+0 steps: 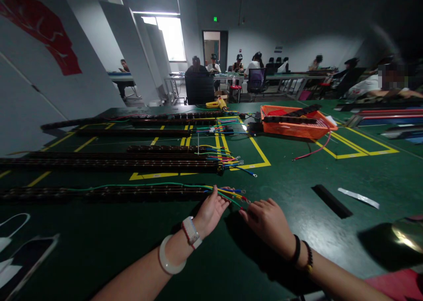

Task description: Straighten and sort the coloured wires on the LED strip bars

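Observation:
A long black cable chain (125,192) lies across the near part of the table, with a green wire running along its top. From its right end fan out colored wires (228,193), in green, yellow and blue, some tipped with metal ring terminals. My left hand (211,209) holds this bunch near the chain's end, thumb on top and fingers beneath. Just to the right, my right hand (269,221) is closed, its thumb and fingers pinching at the end of a wire. The knuckles hide the exact grip.
More wired black chains (109,162) lie behind. An orange basket (287,129) and a yellow heat gun (218,103) stand farther back. At right are a black strip (332,201), a white strip (358,198) and a shiny round object (410,232); a phone (28,265) lies at left.

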### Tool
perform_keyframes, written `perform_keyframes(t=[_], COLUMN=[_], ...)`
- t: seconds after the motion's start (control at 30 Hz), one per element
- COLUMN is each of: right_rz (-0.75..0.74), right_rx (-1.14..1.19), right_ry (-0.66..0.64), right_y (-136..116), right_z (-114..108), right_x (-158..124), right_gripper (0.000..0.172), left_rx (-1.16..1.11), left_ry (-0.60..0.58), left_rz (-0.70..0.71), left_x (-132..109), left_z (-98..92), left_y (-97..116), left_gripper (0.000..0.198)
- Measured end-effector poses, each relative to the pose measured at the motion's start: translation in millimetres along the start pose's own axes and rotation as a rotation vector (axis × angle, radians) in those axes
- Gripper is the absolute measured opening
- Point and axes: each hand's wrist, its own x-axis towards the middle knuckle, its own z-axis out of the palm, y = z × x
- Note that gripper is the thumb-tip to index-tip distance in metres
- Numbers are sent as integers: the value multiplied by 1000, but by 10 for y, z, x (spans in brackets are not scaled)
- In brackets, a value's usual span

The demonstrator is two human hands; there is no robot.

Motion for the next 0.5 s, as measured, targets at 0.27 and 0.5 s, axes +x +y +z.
perform_keyframes(t=[0.27,0.5], right_rz=[-37,9], right_rx=[-29,-42], right_ry=[122,137], right_y=[95,631], right_z=[-250,114], right_x=[308,842], right_gripper=[26,27], left_rx=[60,27], left_ry=[-8,45], left_rz=[32,40], left_x=[-38,-87], left_z=[51,109], left_y=[2,28], left_gripper=[33,11])
